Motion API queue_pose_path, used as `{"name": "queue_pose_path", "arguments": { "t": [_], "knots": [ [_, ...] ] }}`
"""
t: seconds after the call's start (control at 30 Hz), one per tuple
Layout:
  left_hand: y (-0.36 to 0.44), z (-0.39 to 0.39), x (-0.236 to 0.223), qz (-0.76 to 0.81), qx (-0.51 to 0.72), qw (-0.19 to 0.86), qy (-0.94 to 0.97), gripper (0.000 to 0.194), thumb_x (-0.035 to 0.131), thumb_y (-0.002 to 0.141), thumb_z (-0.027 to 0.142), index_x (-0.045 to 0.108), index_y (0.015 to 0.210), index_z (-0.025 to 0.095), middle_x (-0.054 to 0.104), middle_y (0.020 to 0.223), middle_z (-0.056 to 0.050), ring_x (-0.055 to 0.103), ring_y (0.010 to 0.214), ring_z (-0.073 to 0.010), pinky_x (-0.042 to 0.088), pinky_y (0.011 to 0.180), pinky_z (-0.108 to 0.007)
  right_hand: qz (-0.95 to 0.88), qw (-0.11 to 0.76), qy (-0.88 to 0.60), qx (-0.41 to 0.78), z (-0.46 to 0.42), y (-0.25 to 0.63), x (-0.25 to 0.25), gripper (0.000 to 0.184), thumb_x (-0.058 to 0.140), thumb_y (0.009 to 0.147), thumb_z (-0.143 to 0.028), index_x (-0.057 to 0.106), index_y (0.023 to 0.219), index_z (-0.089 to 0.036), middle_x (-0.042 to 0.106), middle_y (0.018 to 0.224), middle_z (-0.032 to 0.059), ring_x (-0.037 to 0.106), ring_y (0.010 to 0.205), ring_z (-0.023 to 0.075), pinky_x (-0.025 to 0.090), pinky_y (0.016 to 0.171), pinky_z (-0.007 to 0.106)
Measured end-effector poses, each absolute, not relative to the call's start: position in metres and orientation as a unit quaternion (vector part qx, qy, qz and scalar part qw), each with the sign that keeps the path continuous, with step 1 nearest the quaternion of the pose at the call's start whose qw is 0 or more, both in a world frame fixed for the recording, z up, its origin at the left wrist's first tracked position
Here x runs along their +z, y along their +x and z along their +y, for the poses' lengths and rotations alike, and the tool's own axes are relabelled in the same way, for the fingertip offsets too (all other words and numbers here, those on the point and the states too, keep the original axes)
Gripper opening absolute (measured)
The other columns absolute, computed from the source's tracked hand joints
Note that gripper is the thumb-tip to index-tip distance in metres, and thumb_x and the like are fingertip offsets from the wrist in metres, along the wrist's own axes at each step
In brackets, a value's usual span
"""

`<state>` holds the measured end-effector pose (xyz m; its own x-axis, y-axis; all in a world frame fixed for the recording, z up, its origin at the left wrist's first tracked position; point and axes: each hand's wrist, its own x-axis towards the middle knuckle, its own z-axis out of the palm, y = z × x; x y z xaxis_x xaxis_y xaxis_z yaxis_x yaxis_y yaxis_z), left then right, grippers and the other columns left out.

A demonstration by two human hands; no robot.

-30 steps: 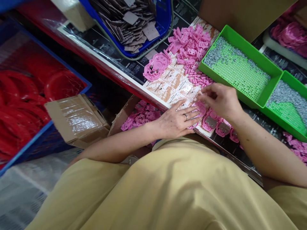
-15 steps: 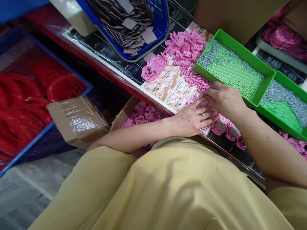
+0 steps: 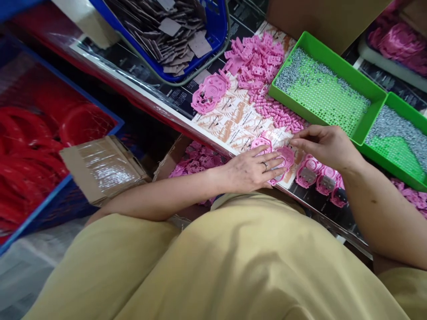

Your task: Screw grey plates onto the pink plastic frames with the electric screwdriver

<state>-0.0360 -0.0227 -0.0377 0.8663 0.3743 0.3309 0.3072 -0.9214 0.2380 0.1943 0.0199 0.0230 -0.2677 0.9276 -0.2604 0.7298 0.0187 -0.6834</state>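
My left hand (image 3: 248, 171), a ring on one finger, lies with its fingers stretched out over a pink plastic housing (image 3: 286, 156) near the table's front edge. Part of that housing is hidden under the fingers. Just above it hovers my right hand (image 3: 328, 144), thumb and forefinger pinched together; whatever may be between them is too small to make out. To the right, several pink housings with metal plates (image 3: 307, 175) stand in a row. Small pink pieces (image 3: 273, 109) are spread beyond my hands, and another round pink housing (image 3: 210, 93) sits farther left.
Two green trays (image 3: 362, 129) of small metal screws or pins stand at the right. A heap of pink brackets (image 3: 256, 58) lies near a blue basket (image 3: 218, 40) of flat pieces. At left are a cardboard box (image 3: 103, 166) and a blue crate (image 3: 115, 118) of red parts.
My right hand has drawn back to the right, away from my left hand. My left fingers have shifted left, and more of the pink housing beneath them shows. The view has tilted slightly.
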Motion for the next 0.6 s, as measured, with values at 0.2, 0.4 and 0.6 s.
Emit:
{"name": "queue_pose_path", "arguments": {
  "t": [0.2, 0.4, 0.6],
  "knots": [
    [-0.036, -0.02, -0.038, 0.168, 0.193, 0.09, 0.963, 0.038, 0.057, 0.099, 0.034, 0.063, 0.131, 0.015, 0.063, 0.137, -0.012, 0.058, 0.131, -0.0259, 0.046, 0.111, -0.045, -0.778, 0.1, -0.548, 0.292, 0.026, 0.18, 0.015, 0.011, 0.07, 0.08, -0.031, 0.075, 0.078, -0.021, 0.071, 0.072, 0.0022, 0.061, 0.059, 0.0115, 0.047, 0.06, 0.027],
    [-0.036, -0.02, -0.037, 0.167, 0.187, 0.1, 0.963, 0.038, 0.056, 0.099, 0.032, 0.062, 0.133, 0.015, 0.061, 0.138, -0.013, 0.057, 0.132, -0.026, 0.044, 0.113, -0.046, -0.767, 0.095, -0.579, 0.261, 0.026, 0.183, 0.007, 0.025, 0.08, 0.07, -0.034, 0.065, 0.083, -0.018, 0.063, 0.063, -0.0025, 0.053, 0.053, 0.0096, 0.043, 0.052, 0.024],
    [-0.036, -0.02, -0.034, 0.171, 0.179, 0.099, 0.964, 0.038, 0.058, 0.098, 0.033, 0.062, 0.132, 0.015, 0.062, 0.137, -0.013, 0.056, 0.132, -0.0261, 0.046, 0.11, -0.045, -0.818, 0.103, -0.537, 0.181, 0.032, 0.187, 0.018, 0.023, 0.069, 0.083, -0.039, 0.072, 0.095, -0.02, 0.069, 0.081, 0.0052, 0.059, 0.066, 0.0137, 0.047, 0.064, 0.03]
  ]
}}
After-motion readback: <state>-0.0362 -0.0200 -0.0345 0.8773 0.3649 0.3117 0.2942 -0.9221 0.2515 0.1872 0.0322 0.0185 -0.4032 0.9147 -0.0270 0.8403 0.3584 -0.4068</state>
